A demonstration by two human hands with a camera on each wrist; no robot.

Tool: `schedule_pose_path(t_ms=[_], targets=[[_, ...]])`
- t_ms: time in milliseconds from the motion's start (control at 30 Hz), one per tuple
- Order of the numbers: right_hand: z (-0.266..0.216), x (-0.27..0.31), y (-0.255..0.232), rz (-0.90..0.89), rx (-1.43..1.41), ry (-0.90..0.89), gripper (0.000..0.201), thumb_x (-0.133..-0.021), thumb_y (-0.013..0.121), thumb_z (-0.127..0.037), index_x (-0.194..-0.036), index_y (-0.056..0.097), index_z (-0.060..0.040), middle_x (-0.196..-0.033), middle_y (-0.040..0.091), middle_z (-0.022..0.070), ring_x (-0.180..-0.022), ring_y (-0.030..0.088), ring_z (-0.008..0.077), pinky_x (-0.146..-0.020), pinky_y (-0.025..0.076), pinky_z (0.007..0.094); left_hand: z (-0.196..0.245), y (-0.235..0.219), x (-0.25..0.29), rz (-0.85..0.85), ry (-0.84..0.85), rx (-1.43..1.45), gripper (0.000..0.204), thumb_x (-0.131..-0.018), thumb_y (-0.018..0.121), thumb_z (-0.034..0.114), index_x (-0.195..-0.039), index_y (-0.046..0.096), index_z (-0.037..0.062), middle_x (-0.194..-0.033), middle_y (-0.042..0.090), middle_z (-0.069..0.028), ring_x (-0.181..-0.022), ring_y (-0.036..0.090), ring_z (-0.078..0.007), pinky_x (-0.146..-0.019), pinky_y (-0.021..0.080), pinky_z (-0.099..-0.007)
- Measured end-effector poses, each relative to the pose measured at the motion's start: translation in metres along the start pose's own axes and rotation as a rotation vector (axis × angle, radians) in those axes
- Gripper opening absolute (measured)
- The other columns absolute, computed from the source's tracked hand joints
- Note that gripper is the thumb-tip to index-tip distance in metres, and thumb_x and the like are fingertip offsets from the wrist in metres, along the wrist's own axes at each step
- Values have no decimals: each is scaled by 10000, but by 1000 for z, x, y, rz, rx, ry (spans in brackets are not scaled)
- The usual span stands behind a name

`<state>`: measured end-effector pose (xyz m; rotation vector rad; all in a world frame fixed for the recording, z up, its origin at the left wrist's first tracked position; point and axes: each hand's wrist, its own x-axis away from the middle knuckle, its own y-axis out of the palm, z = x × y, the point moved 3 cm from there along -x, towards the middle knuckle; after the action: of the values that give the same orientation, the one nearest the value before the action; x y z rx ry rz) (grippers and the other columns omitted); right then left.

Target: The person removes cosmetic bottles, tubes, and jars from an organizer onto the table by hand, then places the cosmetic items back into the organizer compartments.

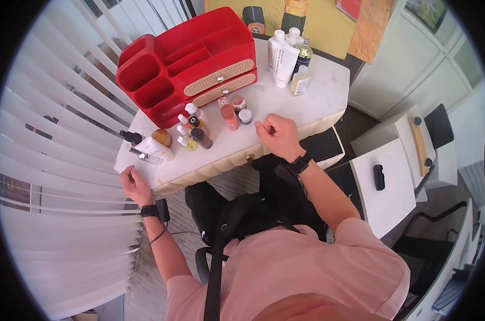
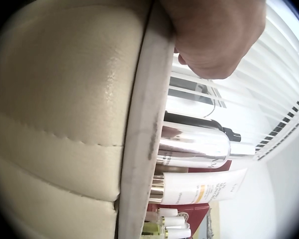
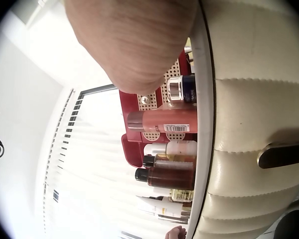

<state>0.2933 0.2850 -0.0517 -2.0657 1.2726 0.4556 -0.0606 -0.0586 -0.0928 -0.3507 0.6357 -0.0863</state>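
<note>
My left hand [image 1: 135, 186] rests at the front left corner of the white tabletop [image 1: 199, 155], fingers curled around nothing. Nearest to it are a white tube [image 1: 156, 148] and a silver bottle with a black pump [image 2: 194, 144]. At the front edge, right of the middle, lies my right hand [image 1: 279, 137], curled into a fist with nothing in it. Just left of that hand stand a small jar with a pale lid [image 1: 245, 116] and a coral bottle [image 1: 229, 117]. Several small bottles [image 1: 201, 138] cluster between the hands.
A red organizer [image 1: 210, 51] with open compartments and two woven-front drawers stands at the back left. Toward the back right are a white tube [image 1: 285, 65] and several bottles. Vertical blinds [image 1: 66, 134] hang at the left. The table's front is padded cream upholstery [image 3: 249, 109].
</note>
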Motion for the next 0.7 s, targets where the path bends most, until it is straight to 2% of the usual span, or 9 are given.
schedule_pose_path(t_ms=[67, 367, 467, 700], targets=[[1, 0, 0, -19, 33, 26, 321, -889, 789, -127, -692, 544, -60, -593, 567, 92, -480, 555, 240, -479, 418, 360, 3, 0, 0, 2, 3, -8, 160, -1047, 610, 114, -1113, 697, -3, -1060, 691, -71, -930, 636, -145, -861, 530, -304], [1, 0, 1, -8, 16, 28, 326, -894, 785, -119, -704, 528, -54, -594, 557, 94, -477, 544, 241, -479, 414, 360, 2, 0, 1, 11, -8, 37, 150, -1045, 616, 96, -1127, 691, -4, -1060, 690, -68, -933, 633, -140, -858, 528, -300], [2, 1, 1, -12, 17, 31, 330, -895, 785, -118, -703, 524, -55, -595, 557, 94, -476, 543, 240, -479, 414, 357, 1, 0, 1, 12, 7, 11, 179, -1060, 618, 139, -1131, 701, -4, -1047, 716, -71, -935, 644, -135, -860, 533, -301], [0, 0, 1, -4, -14, 41, 333, -897, 785, -111, -702, 520, -56, -593, 547, 90, -473, 533, 239, -480, 412, 351, 4, 0, 2, 12, 15, 50, 150, -1051, 615, 102, -1123, 697, -1, -1047, 688, -61, -940, 625, -131, -860, 518, -290]])
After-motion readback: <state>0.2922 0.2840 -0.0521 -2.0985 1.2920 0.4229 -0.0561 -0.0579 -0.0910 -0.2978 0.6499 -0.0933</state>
